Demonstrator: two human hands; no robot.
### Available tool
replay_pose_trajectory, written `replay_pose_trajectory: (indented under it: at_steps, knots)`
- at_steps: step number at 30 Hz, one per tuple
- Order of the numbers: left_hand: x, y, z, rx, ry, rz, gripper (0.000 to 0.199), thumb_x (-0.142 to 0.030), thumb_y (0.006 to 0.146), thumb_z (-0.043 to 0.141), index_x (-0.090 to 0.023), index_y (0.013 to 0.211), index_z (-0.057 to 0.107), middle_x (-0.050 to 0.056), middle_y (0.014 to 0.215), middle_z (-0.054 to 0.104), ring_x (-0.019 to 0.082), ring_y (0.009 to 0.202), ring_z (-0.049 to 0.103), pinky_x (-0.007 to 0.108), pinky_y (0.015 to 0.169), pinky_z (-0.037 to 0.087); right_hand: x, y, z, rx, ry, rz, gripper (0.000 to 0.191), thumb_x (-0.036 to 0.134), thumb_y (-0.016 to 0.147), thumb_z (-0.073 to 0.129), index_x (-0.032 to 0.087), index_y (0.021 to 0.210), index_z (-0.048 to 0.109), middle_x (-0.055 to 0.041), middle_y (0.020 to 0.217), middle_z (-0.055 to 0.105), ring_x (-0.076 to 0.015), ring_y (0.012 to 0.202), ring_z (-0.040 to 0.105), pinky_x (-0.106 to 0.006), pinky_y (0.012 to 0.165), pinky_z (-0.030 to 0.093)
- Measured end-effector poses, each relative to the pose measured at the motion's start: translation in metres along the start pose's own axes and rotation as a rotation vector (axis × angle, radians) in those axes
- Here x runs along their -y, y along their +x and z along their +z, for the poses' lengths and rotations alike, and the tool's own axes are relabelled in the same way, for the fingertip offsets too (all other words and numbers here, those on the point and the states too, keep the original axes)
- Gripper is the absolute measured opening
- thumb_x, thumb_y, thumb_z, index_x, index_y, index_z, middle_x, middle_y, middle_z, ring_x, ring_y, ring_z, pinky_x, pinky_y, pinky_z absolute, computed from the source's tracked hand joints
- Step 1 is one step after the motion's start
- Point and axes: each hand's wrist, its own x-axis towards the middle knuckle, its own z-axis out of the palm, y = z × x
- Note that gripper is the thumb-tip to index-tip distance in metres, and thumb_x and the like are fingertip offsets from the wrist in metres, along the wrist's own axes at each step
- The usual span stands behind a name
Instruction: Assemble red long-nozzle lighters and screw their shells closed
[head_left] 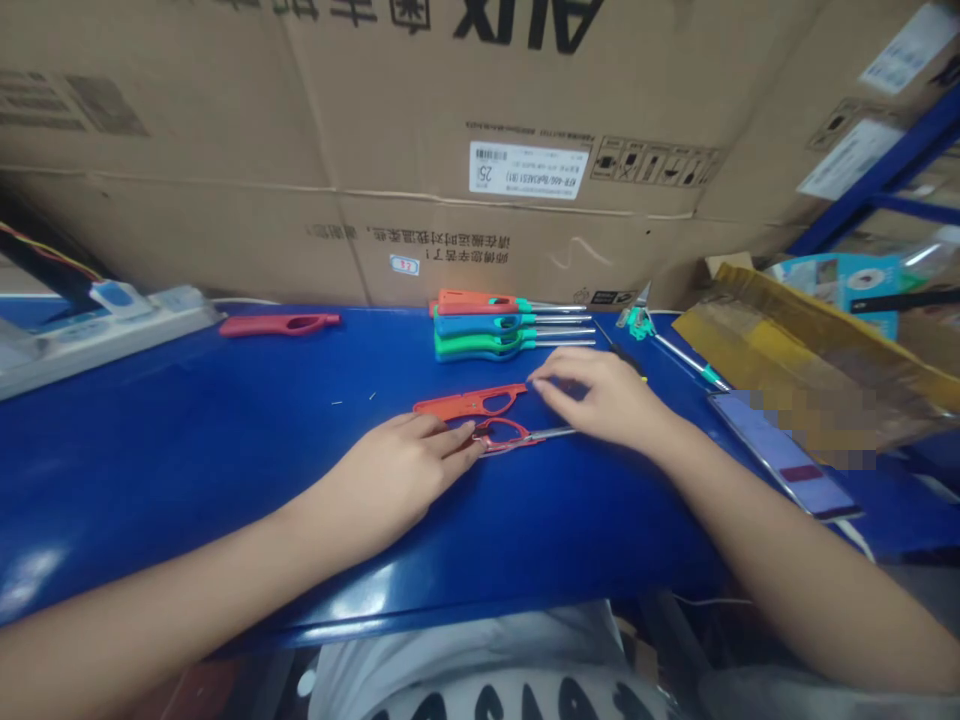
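Note:
My left hand (390, 470) lies over the handle of a red gas lighter (506, 436) on the blue table, its fingers closed on it and covering most of the handle. The trigger loop and metal rod stick out to the right. Just behind lies an orange lighter shell half (461, 403) with an oval trigger opening. My right hand (604, 400) is closed in a pinch at the right tip of that shell half; whatever its fingertips hold is too small to make out. Past both hands, several assembled gas lighters (480, 328) in orange, blue and green are stacked, rods pointing right.
At the left are a red shell piece (277, 325) and a white power strip (112, 335). Two tiny metal pins (337, 403) lie nearby. A phone (784, 455), a yellow-taped package (810, 350) and a green-and-metal lighter rod (682, 355) sit right. A large carton (360, 130) stands behind.

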Motion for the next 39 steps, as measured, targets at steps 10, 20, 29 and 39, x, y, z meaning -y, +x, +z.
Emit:
replay_pose_trajectory:
  at_steps: [10, 20, 29, 39]
  knots:
    - [0.008, 0.000, 0.002, -0.096, -0.141, -0.070, 0.040, -0.011, 0.098, 0.046, -0.019, 0.134, 0.063, 0.011, 0.120, 0.074, 0.026, 0.102, 0.070, 0.038, 0.084, 0.060, -0.108, 0.004, -0.028, -0.062, -0.417, 0.745, 0.045, 0.014, 0.086, 0.049, 0.013, 0.126, 0.069, -0.0200, 0.135, 0.059, -0.0399, 0.125, 0.053, -0.053, 0.103, 0.046]
    - [0.009, 0.001, -0.006, -0.091, -0.271, -0.182, 0.030, -0.023, 0.101, 0.046, -0.025, 0.120, 0.070, 0.008, 0.100, 0.073, 0.022, 0.088, 0.071, 0.033, 0.079, 0.058, -0.149, -0.006, -0.025, 0.012, -0.445, 0.935, 0.040, 0.023, 0.087, 0.063, 0.018, 0.126, 0.067, -0.0183, 0.127, 0.058, -0.0315, 0.115, 0.060, -0.041, 0.098, 0.048]
    - [0.004, 0.002, -0.003, -0.100, -0.300, -0.142, 0.022, -0.022, 0.099, 0.054, -0.023, 0.116, 0.067, 0.006, 0.115, 0.075, 0.023, 0.105, 0.071, 0.038, 0.091, 0.056, -0.145, -0.006, -0.027, 0.031, -0.430, 0.965, 0.037, 0.016, 0.081, 0.063, 0.015, 0.118, 0.067, -0.0183, 0.122, 0.060, -0.0300, 0.107, 0.063, -0.038, 0.092, 0.050]
    - [0.007, 0.003, 0.000, -0.122, -0.306, -0.117, 0.023, -0.022, 0.101, 0.050, -0.024, 0.118, 0.066, 0.004, 0.122, 0.072, 0.021, 0.111, 0.068, 0.037, 0.096, 0.054, -0.133, -0.002, -0.032, 0.021, -0.392, 0.836, 0.037, 0.012, 0.084, 0.059, 0.019, 0.119, 0.070, -0.0139, 0.127, 0.060, -0.0255, 0.111, 0.063, -0.033, 0.101, 0.047]
